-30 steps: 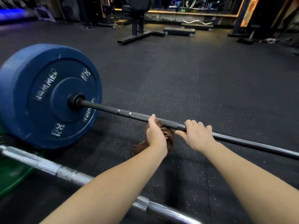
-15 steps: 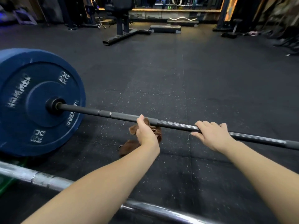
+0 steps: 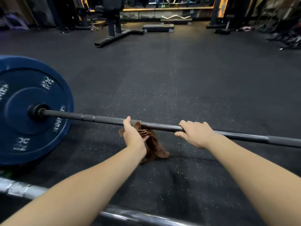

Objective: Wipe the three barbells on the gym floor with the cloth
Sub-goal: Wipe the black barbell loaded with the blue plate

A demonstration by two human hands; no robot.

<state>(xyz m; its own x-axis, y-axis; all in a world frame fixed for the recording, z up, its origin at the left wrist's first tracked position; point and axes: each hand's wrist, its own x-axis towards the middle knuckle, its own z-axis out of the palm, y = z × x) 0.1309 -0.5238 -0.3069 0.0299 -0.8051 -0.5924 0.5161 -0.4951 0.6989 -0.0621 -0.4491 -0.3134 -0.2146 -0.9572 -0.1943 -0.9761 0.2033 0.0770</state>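
A black barbell (image 3: 105,119) lies across the rubber floor, with a blue 20 kg plate (image 3: 32,110) on its left end. My left hand (image 3: 133,136) grips a brown cloth (image 3: 153,144) wrapped round the bar; the cloth's loose end hangs down to the floor. My right hand (image 3: 195,134) holds the same bar a little further right, fingers curled over it. A second, silver barbell (image 3: 24,189) runs along the floor close to me, partly hidden by my left forearm. No third barbell shows.
A bench frame (image 3: 114,33) and a low step platform (image 3: 158,27) stand at the back. A curl bar (image 3: 175,17) lies behind the step. More gym equipment crowds the far right (image 3: 290,38). A green plate edge (image 3: 4,173) peeks out at the left.
My left hand has slid the cloth rightward along the black bar, away from the blue plate. My right hand has also shifted right along the bar. The view has turned right.
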